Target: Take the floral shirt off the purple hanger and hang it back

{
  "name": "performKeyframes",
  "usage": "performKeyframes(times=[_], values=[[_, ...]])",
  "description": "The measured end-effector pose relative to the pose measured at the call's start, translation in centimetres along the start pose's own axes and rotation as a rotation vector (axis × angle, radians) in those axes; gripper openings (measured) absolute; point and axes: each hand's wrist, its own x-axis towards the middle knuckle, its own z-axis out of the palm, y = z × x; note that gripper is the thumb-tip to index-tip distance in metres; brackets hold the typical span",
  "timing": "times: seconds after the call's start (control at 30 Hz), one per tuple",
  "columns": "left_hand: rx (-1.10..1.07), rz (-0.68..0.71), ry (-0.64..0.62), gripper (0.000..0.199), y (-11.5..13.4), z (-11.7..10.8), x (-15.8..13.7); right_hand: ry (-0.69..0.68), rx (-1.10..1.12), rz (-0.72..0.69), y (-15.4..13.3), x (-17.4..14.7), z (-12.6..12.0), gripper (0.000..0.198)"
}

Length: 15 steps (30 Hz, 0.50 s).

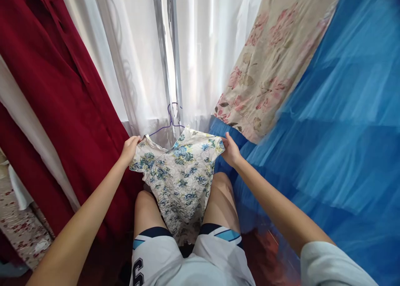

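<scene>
A white dress with a blue floral print (181,173) hangs spread out in front of my knees. Its neckline sits on a purple hanger (171,121), whose hook points up toward the curtain. My left hand (129,149) is closed on the left sleeve edge. On the other side, my right hand (230,149) pinches the right sleeve edge with the thumb up. The fabric stretches between both hands, and its lower end drops between my thighs, where the hem is partly hidden.
White sheer curtains (206,48) hang straight ahead. Dark red cloth (56,81) hangs at the left. To the right are a beige floral garment (265,61) and a large blue tulle skirt (331,131). A patterned cloth (21,223) lies at the lower left.
</scene>
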Motion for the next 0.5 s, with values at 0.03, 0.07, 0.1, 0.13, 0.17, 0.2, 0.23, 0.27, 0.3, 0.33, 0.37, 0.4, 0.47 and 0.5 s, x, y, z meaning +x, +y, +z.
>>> performKeyframes(times=[0.03, 0.07, 0.1, 0.13, 0.17, 0.2, 0.23, 0.27, 0.3, 0.33, 0.37, 0.4, 0.47, 0.5], values=[[0.015, 0.085, -0.002, 0.028, 0.3, -0.1, -0.7, 0.072, -0.008, -0.049, -0.4, -0.3, -0.2, 0.06], [0.041, 0.171, 0.0, 0.028, 0.7, -0.3, -1.2, 0.151, -0.036, -0.119, -1.0, -0.5, -0.2, 0.055], [0.07, 0.245, 0.009, 0.028, 1.2, -0.5, -1.5, 0.224, -0.08, -0.196, -1.6, -0.4, -0.1, 0.052], [0.096, 0.296, 0.019, 0.028, 1.7, -0.8, -1.6, 0.278, -0.12, -0.261, -2.4, -0.1, 0.1, 0.05], [0.113, 0.323, 0.029, 0.029, 2.4, -1.1, -1.5, 0.314, -0.146, -0.307, -3.1, 0.6, 0.4, 0.05], [0.12, 0.338, 0.028, 0.029, 3.0, -1.5, -1.2, 0.339, -0.152, -0.331, -3.8, 1.4, 0.7, 0.05], [0.125, 0.348, 0.009, 0.028, 3.5, -1.8, -0.8, 0.352, -0.144, -0.335, -4.4, 2.4, 1.1, 0.051], [0.129, 0.353, -0.026, 0.027, 4.0, -2.1, -0.3, 0.356, -0.129, -0.327, -4.9, 3.5, 1.6, 0.052], [0.136, 0.355, -0.066, 0.026, 4.3, -2.4, 0.1, 0.351, -0.109, -0.312, -5.4, 4.4, 2.1, 0.052], [0.154, 0.357, -0.102, 0.025, 4.4, -2.6, 0.3, 0.343, -0.088, -0.296, -5.8, 5.0, 2.8, 0.052], [0.182, 0.359, -0.123, 0.024, 4.4, -2.7, 0.3, 0.328, -0.07, -0.287, -6.3, 5.2, 3.5, 0.052], [0.22, 0.361, -0.122, 0.023, 4.2, -2.7, 0.1, 0.304, -0.059, -0.291, -7.0, 5.0, 4.3, 0.051], [0.289, 0.346, -0.039, 0.022, 3.4, -2.7, -0.9, 0.186, -0.068, -0.339, -8.7, 3.0, 6.0, 0.049], [0.291, 0.304, 0.021, 0.022, 3.0, -2.6, -1.6, 0.069, -0.092, -0.381, -9.8, 1.3, 6.7, 0.047]])
